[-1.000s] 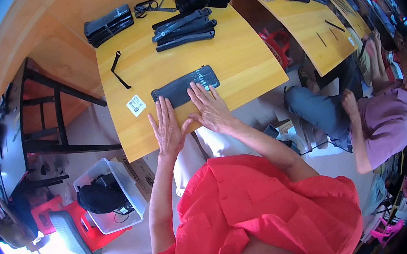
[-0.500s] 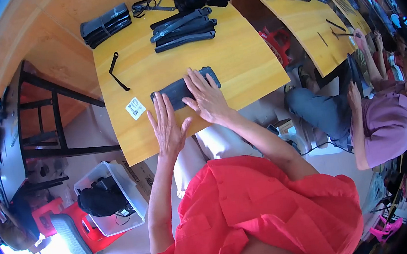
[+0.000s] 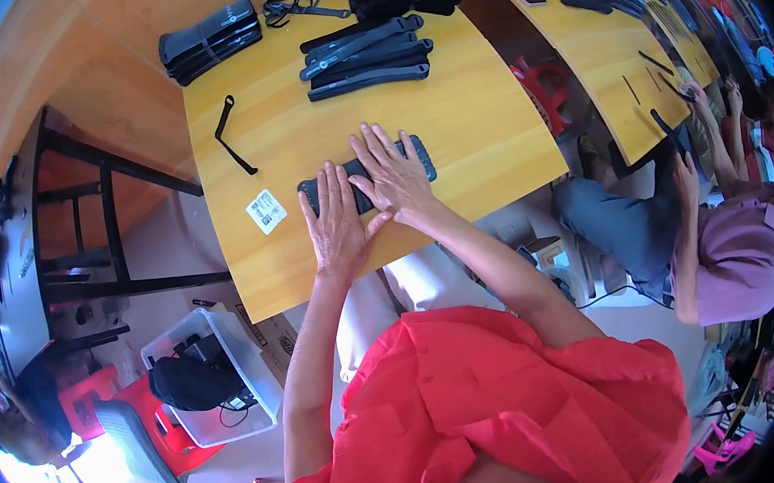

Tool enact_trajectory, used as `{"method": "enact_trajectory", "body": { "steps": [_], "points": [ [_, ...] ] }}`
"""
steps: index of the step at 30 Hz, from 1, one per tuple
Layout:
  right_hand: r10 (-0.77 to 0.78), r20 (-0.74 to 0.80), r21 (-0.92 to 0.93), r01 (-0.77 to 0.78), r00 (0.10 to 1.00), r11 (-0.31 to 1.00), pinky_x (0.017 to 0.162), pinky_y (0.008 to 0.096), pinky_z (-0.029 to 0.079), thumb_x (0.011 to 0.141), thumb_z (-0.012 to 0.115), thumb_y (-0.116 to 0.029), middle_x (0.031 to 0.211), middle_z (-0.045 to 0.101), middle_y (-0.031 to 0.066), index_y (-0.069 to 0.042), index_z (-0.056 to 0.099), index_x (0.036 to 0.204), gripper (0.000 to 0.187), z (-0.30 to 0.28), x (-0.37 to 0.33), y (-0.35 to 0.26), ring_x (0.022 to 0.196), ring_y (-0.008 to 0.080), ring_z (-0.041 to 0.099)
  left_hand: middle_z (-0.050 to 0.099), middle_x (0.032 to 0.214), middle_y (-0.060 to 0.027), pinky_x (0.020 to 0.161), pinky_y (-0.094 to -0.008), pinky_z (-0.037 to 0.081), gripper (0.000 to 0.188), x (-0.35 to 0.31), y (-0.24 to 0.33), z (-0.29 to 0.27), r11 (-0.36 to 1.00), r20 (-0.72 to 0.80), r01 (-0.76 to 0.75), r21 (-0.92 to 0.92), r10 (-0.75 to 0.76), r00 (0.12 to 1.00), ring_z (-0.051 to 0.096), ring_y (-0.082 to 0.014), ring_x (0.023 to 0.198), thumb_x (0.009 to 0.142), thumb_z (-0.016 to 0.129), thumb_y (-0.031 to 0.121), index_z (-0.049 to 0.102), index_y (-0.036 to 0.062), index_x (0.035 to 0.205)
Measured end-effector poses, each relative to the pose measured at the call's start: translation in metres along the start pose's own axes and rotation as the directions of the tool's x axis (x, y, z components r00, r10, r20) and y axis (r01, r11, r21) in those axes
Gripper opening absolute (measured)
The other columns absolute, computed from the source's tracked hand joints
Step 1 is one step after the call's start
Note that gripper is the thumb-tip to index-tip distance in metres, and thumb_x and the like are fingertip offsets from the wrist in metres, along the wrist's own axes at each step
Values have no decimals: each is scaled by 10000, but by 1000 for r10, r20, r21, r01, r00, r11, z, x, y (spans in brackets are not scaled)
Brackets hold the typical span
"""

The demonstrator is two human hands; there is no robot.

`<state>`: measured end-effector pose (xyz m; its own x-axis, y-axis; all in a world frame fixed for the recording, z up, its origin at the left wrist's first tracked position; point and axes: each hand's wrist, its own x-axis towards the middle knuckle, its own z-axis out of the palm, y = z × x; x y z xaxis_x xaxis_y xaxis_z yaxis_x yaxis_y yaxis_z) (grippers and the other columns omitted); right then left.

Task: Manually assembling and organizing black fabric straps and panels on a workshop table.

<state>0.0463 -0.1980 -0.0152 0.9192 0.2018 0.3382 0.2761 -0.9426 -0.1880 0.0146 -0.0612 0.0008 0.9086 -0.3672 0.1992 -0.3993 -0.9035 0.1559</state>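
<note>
Left hand [image 3: 336, 223] and right hand [image 3: 396, 176] laid flat, fingers spread, nothing gripped, on black pad [image 3: 363, 174] at frame centre. Pad likely shifted sideways if uneven pressure applied.

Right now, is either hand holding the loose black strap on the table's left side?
No. Both the left hand and right hand press flat on the black pad; the strap lies apart.

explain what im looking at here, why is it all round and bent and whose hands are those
The picture comes from a wide fisheye camera worn on a person's head, looking down, so straight edges curve. There is no machine, only bare hands. The left hand and right hand lie flat, pressing on a black flat pad on a yellow wooden table. Neither hand has a grip on anything. Nearby lie a white sticker, a loose black strap and a pile of black strips. Another person in a purple shirt sits at the right.
</note>
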Motion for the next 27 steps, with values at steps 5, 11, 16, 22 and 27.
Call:
{"method": "enact_trajectory", "body": {
  "steps": [5,11,16,22,27],
  "points": [
    [20,67,-14,-19,998,1000,1053,501,185,890,414,-430,1430,266,104,-106,314,1366,584,-2,2,-3,1331,251,226,241,1419,-201,1056,-530,91,983,0,-1,-1,1000,0,12,-8,-12,1000,212,-293,1334,752,322,729,250,-47,1351],
    [48,107,1,-48,993,999,1069,494,135,895,394,-432,1441,244,111,-117,303,1372,579,-6,4,-2,1342,254,196,256,1394,-231,1050,-479,186,744,6,-14,-14,903,-209,56,-426,-159,965,256,-353,1296,807,519,448,293,-34,1327],
    [42,92,-21,-40,995,999,1063,492,147,902,385,-439,1426,269,128,-108,317,1363,572,-5,2,-1,1339,249,199,371,1317,-223,1014,-411,294,501,31,-71,-23,907,-399,117,-403,-289,870,344,-369,1233,745,544,-38,441,8,1234],
    [88,181,135,-114,980,984,1060,522,123,916,339,-445,1435,243,141,-102,308,1368,568,-14,13,-7,1345,270,179,544,1127,-142,967,-407,348,356,44,-141,-22,997,-265,70,-21,-73,961,427,-341,1171,635,553,-105,586,7,971],
    [30,96,195,-48,995,980,1059,523,117,919,331,-440,1441,225,145,-113,323,1363,551,5,37,-22,1348,276,170,562,1053,-135,959,-405,348,200,57,-151,-19,997,-208,-30,70,44,977,457,-307,1142,688,556,-34,579,23,878]
  ]
}}
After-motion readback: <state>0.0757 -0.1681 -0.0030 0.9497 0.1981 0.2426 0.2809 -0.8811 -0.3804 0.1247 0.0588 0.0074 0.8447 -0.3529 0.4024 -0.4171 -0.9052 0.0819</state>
